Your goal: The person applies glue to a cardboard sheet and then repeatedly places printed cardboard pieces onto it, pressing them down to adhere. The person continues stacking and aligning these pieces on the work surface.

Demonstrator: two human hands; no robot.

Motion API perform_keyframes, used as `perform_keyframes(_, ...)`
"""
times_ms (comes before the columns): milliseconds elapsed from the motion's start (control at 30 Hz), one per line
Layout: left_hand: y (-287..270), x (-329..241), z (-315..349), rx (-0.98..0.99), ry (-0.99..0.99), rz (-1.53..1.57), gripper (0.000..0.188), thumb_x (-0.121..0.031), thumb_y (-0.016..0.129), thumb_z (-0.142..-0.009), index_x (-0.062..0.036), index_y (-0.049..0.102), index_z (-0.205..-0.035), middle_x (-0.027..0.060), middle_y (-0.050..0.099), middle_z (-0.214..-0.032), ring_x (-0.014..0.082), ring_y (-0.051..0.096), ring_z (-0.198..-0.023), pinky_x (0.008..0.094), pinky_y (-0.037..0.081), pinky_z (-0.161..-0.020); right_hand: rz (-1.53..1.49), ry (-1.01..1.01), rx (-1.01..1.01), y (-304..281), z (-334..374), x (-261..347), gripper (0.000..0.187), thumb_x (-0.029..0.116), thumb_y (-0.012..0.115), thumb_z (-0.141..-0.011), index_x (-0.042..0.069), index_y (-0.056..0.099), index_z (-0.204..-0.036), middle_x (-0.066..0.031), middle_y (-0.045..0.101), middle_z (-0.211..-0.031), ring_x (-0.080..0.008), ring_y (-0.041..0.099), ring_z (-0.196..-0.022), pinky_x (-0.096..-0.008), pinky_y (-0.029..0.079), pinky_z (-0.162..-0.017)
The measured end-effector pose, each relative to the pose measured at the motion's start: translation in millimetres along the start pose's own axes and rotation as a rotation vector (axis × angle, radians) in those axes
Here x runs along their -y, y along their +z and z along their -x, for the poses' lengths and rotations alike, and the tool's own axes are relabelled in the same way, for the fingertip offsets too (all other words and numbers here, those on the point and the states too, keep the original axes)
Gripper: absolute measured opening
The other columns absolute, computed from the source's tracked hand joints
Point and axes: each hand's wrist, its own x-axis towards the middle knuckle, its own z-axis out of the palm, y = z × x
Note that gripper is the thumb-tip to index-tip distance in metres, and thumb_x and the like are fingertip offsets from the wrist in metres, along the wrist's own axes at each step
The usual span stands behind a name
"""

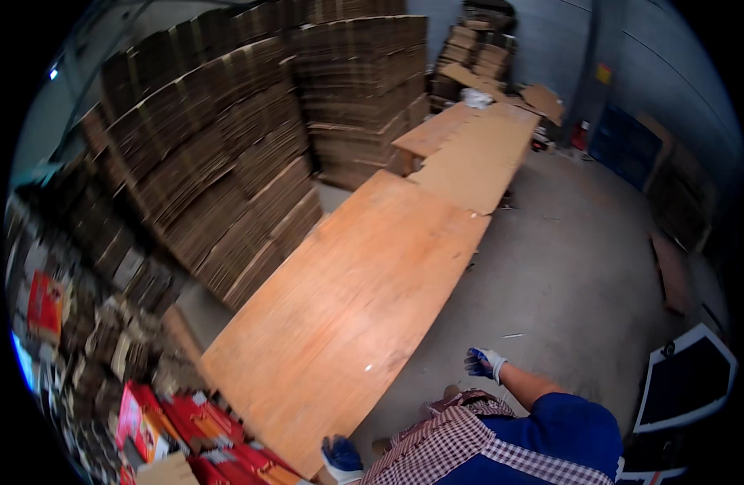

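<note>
My left hand (340, 457), in a blue-and-white work glove, is at the near end of a long wooden table (348, 283). Its fingers are apart and nothing shows in them; whether it touches the tabletop I cannot tell. Out to the right of the table, over the grey floor, hangs my right hand (486, 364) in a matching glove. That hand is empty, with its fingers loosely stretched. A small white scrap (368, 368) lies on the bare wood.
Tall stacks of flattened cardboard (218, 145) line the left. Red printed boxes (218, 428) sit beside the table's near left corner. Beyond the table, a cardboard sheet (477, 153) covers another tabletop. Blue panels (623, 145) lean at right; a white-framed dark object (687, 376) stands nearer.
</note>
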Motion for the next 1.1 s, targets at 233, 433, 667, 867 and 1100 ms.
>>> perform_keyframes(233, 183, 179, -23, 0.223, -0.324, -0.578, 0.038, -0.033, 0.055, -0.1, -0.012, 0.059, -0.131, 0.0199, 0.067, -0.115, 0.0321, 0.066, -0.104, 0.0446, 0.055, -0.091, 0.628, -0.182, -0.181, -111, -25, 56, 0.057, 0.048, 0.069, -0.089, 0.009, 0.061, -0.129, -0.0162, 0.068, -0.116, -0.0313, 0.067, -0.103, -0.0467, 0.055, -0.088)
perform_keyframes(433, 281, 244, -31, 0.229, -0.354, -0.631, 0.04, -0.035, 0.057, -0.1, -0.0091, 0.06, -0.13, 0.0211, 0.069, -0.115, 0.0327, 0.069, -0.1, 0.043, 0.056, -0.089, 0.94, -0.643, -0.283, -73, -54, 220, 0.079, 0.055, 0.068, -0.085, 0.002, 0.051, -0.141, -0.0211, 0.057, -0.139, -0.0399, 0.056, -0.126, -0.0423, 0.045, -0.107)
perform_keyframes(667, 317, 278, -84, 0.146, -0.309, -0.7, 0.038, -0.033, 0.056, -0.1, -0.0092, 0.061, -0.129, 0.0225, 0.068, -0.117, 0.0331, 0.068, -0.104, 0.043, 0.056, -0.09, 1.363, -0.793, -0.428, -4, -118, 412, 0.081, 0.061, 0.061, -0.087, 0.007, 0.046, -0.146, -0.0206, 0.05, -0.146, -0.038, 0.045, -0.137, -0.0497, 0.036, -0.113)
perform_keyframes(867, 376, 308, -82, 0.138, -0.082, -0.738, 0.029, -0.027, 0.059, -0.099, -0.012, 0.062, -0.124, 0.0147, 0.063, -0.108, 0.0278, 0.063, -0.096, 0.0463, 0.057, -0.088, 1.593, -0.683, -0.401, 36, -190, 525, 0.081, 0.064, 0.058, -0.088, 0.011, 0.045, -0.147, -0.0189, 0.049, -0.146, -0.0355, 0.041, -0.14, -0.0513, 0.031, -0.116)
perform_keyframes(1100, 309, 296, -199, 0.105, -0.242, -0.541, 0.039, -0.031, 0.058, -0.101, -0.0143, 0.053, -0.135, 0.0149, 0.055, -0.127, 0.0317, 0.056, -0.113, 0.0502, 0.049, -0.103, 1.686, -0.82, -0.356, 70, -235, 506, 0.093, 0.067, 0.071, -0.072, 0.003, 0.052, -0.136, -0.0188, 0.055, -0.134, -0.0336, 0.05, -0.127, -0.0495, 0.039, -0.105)
